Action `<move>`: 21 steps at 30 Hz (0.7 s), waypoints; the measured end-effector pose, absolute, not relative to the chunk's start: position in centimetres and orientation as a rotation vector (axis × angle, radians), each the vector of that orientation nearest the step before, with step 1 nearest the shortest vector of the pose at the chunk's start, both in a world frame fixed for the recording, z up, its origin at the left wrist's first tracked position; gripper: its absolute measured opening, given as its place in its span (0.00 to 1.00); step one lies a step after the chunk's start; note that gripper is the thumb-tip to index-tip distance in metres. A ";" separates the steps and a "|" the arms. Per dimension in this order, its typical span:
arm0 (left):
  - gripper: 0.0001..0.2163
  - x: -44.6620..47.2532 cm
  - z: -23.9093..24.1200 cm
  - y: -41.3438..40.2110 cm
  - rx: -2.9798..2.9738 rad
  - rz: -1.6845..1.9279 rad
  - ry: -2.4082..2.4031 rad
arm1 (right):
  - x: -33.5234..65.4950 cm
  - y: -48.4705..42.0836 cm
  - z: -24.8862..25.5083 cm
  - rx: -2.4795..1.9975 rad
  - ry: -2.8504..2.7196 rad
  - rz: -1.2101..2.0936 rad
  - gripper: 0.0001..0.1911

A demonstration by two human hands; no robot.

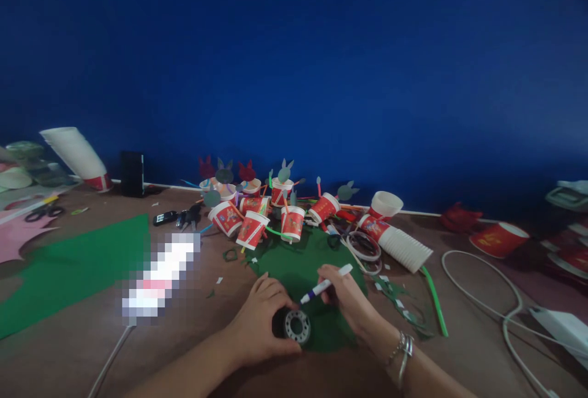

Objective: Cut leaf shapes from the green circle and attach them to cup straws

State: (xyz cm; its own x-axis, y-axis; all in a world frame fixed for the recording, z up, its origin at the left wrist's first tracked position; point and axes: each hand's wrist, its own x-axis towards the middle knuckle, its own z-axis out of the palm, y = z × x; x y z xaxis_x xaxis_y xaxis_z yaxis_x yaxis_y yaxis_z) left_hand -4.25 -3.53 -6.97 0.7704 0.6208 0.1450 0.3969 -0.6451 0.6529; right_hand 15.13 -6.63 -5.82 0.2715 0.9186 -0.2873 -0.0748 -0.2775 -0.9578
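My left hand point(264, 318) curls round a round, spool-like ring point(297, 326) with a grey face, small holes and an open centre. That ring rests on the dark green paper point(321, 257), near its front edge. A white marker pen point(326, 285) with a purple band is pinched in my right hand point(344, 297), its tip pointing left just above the ring. Behind both hands stands a cluster of red and white paper cups point(252, 231) with straw arms and paper animal heads.
Green paper point(92, 257) and pink paper point(27, 236) lie left, beside a pixelated bright object point(160, 278). Keys point(187, 217) sit behind it. Stacked cups point(395, 242), paper scraps point(404, 306), a green straw point(434, 300) and white cable point(505, 318) lie right. A blue wall point(294, 67) rises behind.
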 end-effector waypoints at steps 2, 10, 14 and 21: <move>0.23 -4.2 -6.8 -3.7 2.333 0.506 0.736 | 15.6 -6.7 -6.3 -1.452 -0.666 1.244 0.15; 0.22 -4.7 -6.7 -2.9 1.805 0.843 0.959 | 16.8 -6.7 -7.0 -1.221 -0.402 1.367 0.15; 0.22 -5.5 -6.7 -1.2 1.508 1.091 1.086 | 17.1 -6.7 -6.9 -1.152 -0.359 1.409 0.15; 0.19 -6.3 -7.0 -0.8 1.510 1.107 1.146 | 17.2 -6.7 -6.9 -1.094 -0.319 1.421 0.16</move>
